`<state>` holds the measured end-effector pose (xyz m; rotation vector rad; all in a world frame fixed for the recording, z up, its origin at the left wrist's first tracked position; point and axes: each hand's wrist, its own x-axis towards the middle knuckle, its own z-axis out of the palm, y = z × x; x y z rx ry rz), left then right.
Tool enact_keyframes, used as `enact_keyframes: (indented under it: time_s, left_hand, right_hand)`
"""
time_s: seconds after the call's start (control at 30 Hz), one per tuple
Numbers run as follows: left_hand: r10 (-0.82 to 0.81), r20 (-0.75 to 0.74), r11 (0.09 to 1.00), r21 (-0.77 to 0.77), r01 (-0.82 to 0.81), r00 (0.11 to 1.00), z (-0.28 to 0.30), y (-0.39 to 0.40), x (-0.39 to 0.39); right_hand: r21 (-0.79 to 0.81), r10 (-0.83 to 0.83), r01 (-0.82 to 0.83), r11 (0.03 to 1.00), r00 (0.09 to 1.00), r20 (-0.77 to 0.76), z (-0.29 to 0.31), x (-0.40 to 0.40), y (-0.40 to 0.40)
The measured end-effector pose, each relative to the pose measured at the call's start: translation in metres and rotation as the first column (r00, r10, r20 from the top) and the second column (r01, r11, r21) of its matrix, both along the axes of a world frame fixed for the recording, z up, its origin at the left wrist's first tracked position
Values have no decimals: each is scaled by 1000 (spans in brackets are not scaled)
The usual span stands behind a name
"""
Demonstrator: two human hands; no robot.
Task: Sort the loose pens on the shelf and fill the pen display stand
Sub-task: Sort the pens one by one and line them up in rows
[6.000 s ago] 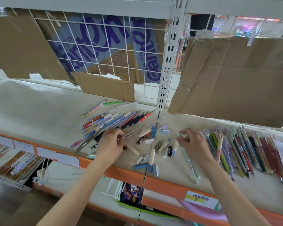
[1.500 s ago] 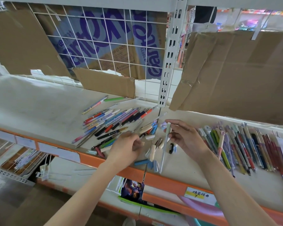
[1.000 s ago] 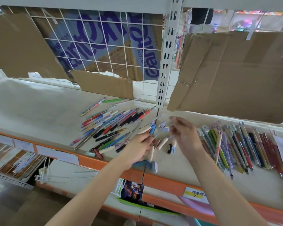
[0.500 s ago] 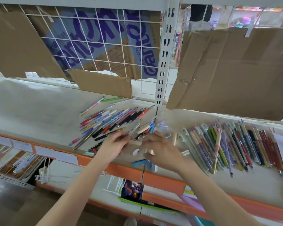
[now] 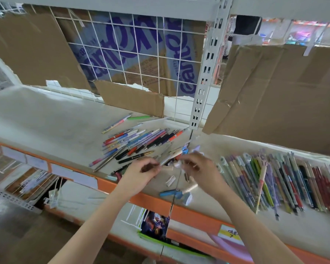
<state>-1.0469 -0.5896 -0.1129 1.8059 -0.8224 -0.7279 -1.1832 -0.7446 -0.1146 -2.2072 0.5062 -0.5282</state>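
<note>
- Two hands meet over the middle of the shelf [image 5: 46, 119]: the left hand [image 5: 141, 174] has its fingers curled round a pale pen [image 5: 165, 160], pinching it near one end.
- Right hand [image 5: 200, 168] has its fingertips pinched on a small white piece [image 5: 176, 165] at the pen's other end; what the piece is cannot be told.
- Just below the hands lie loose caps [image 5: 170, 181] and a blue piece [image 5: 168, 193] near the orange shelf edge [image 5: 151, 201].
- Left of the hands, a fanned pile of mixed pens [image 5: 137, 141].
- Right of the hands, a long row of pens [image 5: 274, 180] laid side by side.
- Behind, cardboard [image 5: 284, 96] hangs against the wire grid [image 5: 133, 54].
</note>
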Motion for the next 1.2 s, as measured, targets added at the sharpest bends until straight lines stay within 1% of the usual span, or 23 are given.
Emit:
enact_keyframes:
  time_s: [0.03, 0.07, 0.1, 0.13, 0.17, 0.2, 0.27, 0.33, 0.37, 0.43, 0.5, 0.6, 0.67, 0.77, 0.9, 0.93, 1.03, 1.1, 1.13, 1.17, 1.2]
  left_hand:
    - [-23, 7, 1000, -6, 23, 1000, 1, -1, -1]
    - [-49, 20, 999, -12, 49, 999, 1, -2, -3]
    - [-74, 32, 997, -17, 75, 997, 2, -3, -4]
    - [-91, 39, 996, -21, 92, 995, 3, -4, -5]
    - [-98, 40, 995, -22, 99, 994, 3, -5, -7]
    - [-98, 38, 995, -19, 99, 994, 3, -7, -7]
    - [-97, 37, 995, -6, 97, 995, 1, -9, -8]
    - [-83, 35, 996, 12, 83, 996, -1, -10, -7]
    - [-73, 32, 997, 19, 72, 997, -2, -10, -6]
    - [-53, 26, 998, 27, 52, 998, -4, -10, -5]
    - [-37, 23, 999, 29, 36, 999, -6, -9, -5]
    - [-19, 19, 1000, 25, 18, 1000, -7, -6, -5]
    - [-18, 29, 999, 37, 17, 999, -7, -4, -6]
    - [-17, 72, 998, 66, 12, 997, -7, 0, -5]
    - [14, 80, 997, 80, -21, 997, -8, 2, -2]
    - [22, 76, 996, 81, -28, 997, -9, 2, -1]
    - [26, 78, 995, 95, -33, 997, -11, 1, 0]
    - [14, 88, 994, 104, -23, 996, -11, 0, 0]
    - [6, 100, 994, 110, -17, 995, -10, 0, 0]
    - [0, 117, 993, 115, -13, 993, -10, 1, 0]
    - [0, 143, 993, 119, -17, 990, -10, 1, 0]
  right_hand:
    - [279, -116, 85, 957, 988, 98, 4, -1, -2]
    - [525, -220, 104, 845, 962, 164, 7, -1, -4]
    - [679, -291, 80, 729, 935, 203, 9, -1, -6]
    - [744, -326, 62, 665, 920, 215, 9, -2, -8]
    - [760, -339, 64, 647, 917, 211, 9, -3, -10]
    - [748, -341, 85, 659, 919, 196, 8, -3, -11]
    - [649, -349, 188, 737, 928, 128, 4, -4, -12]
    - [452, -355, 297, 841, 934, 46, 0, -5, -14]
    - [341, -338, 311, 887, 941, 19, -1, -6, -14]
    - [128, -272, 275, 953, 961, -37, -3, -4, -13]
    - [-24, -203, 202, 979, 975, -91, -6, -1, -11]
    - [-183, -69, 41, 982, 986, -152, -14, 5, -3]
    - [-271, -25, -33, 962, 978, -207, -19, 10, 0]
    - [-329, -40, -22, 944, 983, -179, -16, 14, -1]
    - [-306, -32, -10, 952, 991, -132, -8, 11, -4]
    - [-323, -19, -32, 946, 988, -153, -9, 11, -5]
    - [-346, 28, -137, 928, 953, -301, -13, 7, -4]
    - [-345, 33, -150, 927, 946, -323, -16, 6, -4]
    - [-337, 28, -133, 932, 954, -300, -16, 7, -3]
    - [-295, 21, -97, 951, 968, -251, -15, 7, -3]
    - [-194, 5, -44, 980, 981, -196, -13, 7, -4]
